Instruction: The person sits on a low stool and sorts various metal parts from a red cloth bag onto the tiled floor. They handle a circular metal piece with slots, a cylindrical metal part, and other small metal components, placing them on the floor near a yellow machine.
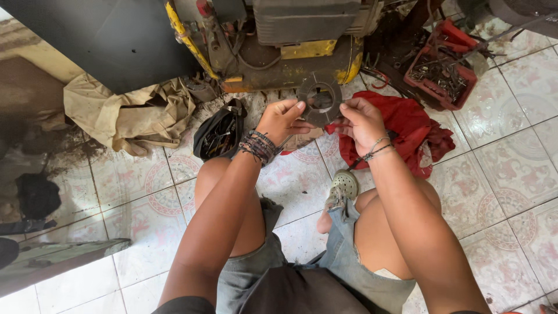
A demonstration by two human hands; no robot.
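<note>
Metal ring (319, 98), lower edge behind fingers (290, 110)

Dull, grimy metal ring (319, 99); red cloth rag (415, 125), soft and creased; glossy patterned floor tiles (511, 168); red plastic tray (444, 64).

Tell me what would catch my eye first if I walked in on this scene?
Most likely the flat grey metal ring with notched edges, held up at the centre between the person's left hand and right hand. Just behind and to the right, a crumpled red cloth lies on the patterned pink-and-white floor tiles. Above stands a grimy yellow machine, with a red plastic tray of small metal parts at upper right.
</note>
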